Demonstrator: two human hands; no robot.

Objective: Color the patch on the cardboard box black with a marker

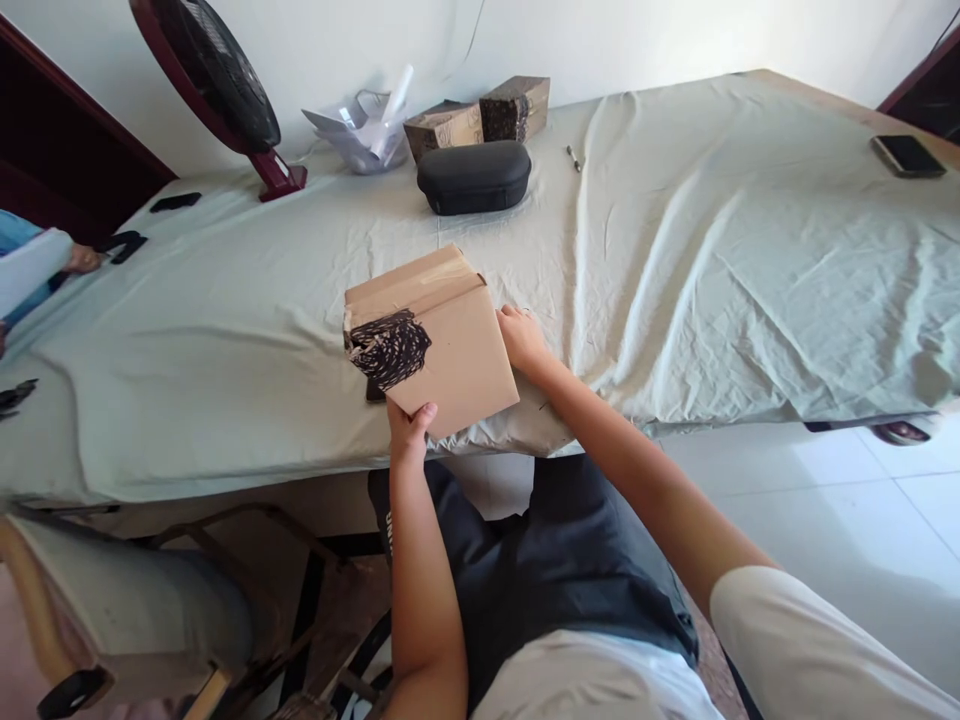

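A brown cardboard box (457,350) is tilted above the near edge of the cloth-covered table. Tape runs along its upper part, and a patch of black scribble marks its left side. My left hand (410,430) grips the lower edge, thumb on the front face and fingers underneath, out of sight. At the box's right side is my right hand (523,338), its fingers against that side and partly hidden behind it. A small dark object (374,392) peeks out below the box's left corner; I cannot make out its kind.
Behind the box lie a black zip case (474,178), two scribbled boxes (516,108), a clear plastic basket (360,150) and a pen (574,158). A fan (281,178) stands back left. A phone (907,156) lies far right. Another person's hand (82,259) is at left. A chair (142,590) stands below left.
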